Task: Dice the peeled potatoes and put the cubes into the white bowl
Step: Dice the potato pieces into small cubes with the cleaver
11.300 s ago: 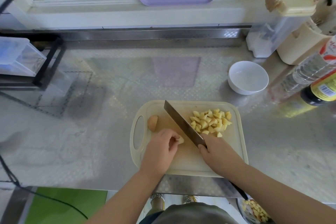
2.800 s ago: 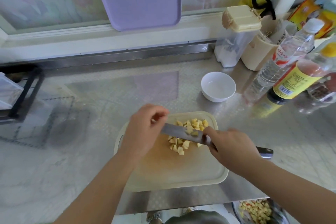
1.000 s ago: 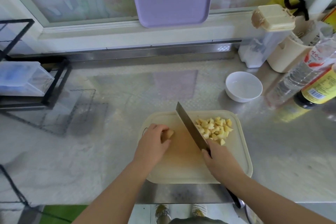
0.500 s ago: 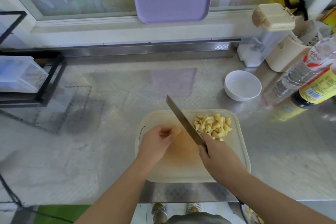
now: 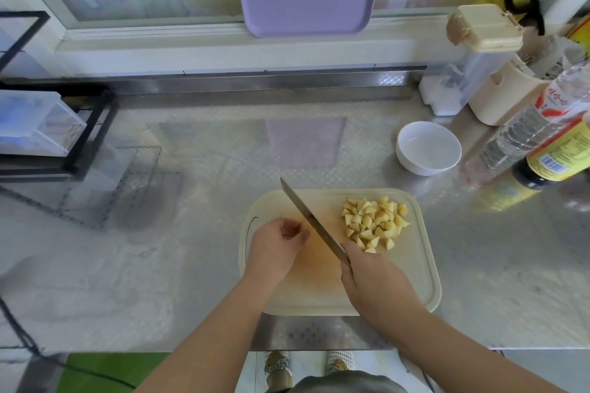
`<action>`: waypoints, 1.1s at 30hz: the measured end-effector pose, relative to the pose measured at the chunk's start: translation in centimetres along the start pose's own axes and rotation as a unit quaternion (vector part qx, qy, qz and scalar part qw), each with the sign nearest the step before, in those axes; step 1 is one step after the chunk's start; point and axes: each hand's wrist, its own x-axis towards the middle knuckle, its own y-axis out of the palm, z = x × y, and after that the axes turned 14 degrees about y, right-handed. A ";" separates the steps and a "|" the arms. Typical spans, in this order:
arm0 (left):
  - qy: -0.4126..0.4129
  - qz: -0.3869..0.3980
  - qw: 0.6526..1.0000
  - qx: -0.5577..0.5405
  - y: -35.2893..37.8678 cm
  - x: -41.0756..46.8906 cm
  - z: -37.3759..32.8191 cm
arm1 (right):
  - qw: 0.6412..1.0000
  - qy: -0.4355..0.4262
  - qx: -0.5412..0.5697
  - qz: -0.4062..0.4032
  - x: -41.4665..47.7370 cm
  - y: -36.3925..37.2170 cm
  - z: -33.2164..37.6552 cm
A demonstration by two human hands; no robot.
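Cubes point(image 5: 375, 223) sit heaped right of centre on the board point(image 5: 415, 281); the bowl point(image 5: 427, 148), upper right, is empty. Right hand point(image 5: 373, 281) grips the knife point(image 5: 311, 222); left hand point(image 5: 276, 244) curls beside the blade (any piece hidden). Keep fingertips point(image 5: 303, 235) tucked, slice straight down.

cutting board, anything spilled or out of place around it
Nothing stands out. The potato cubes sit heaped on the cutting board, none on the counter; the white bowl stands upright and empty.

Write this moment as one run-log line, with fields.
right hand: grips knife | left hand: curled beside knife | potato cubes: piled on cutting board | white bowl: empty
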 end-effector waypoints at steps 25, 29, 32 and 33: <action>0.090 0.013 0.988 0.125 0.5 -0.6 -0.7 | 0.997 0.050 0.002 0.057 4.5 2.0 1.7; 0.135 0.013 0.974 0.182 0.6 -0.6 -0.8 | 0.999 0.025 0.017 0.025 3.9 1.8 0.3; 0.147 -0.014 0.972 0.182 -0.4 -0.3 0.2 | 1.000 0.009 0.016 0.002 3.4 1.3 -0.7; 0.146 -0.029 0.971 0.185 -1.0 -0.1 0.6 | 1.000 0.004 0.015 -0.004 3.4 1.1 -0.9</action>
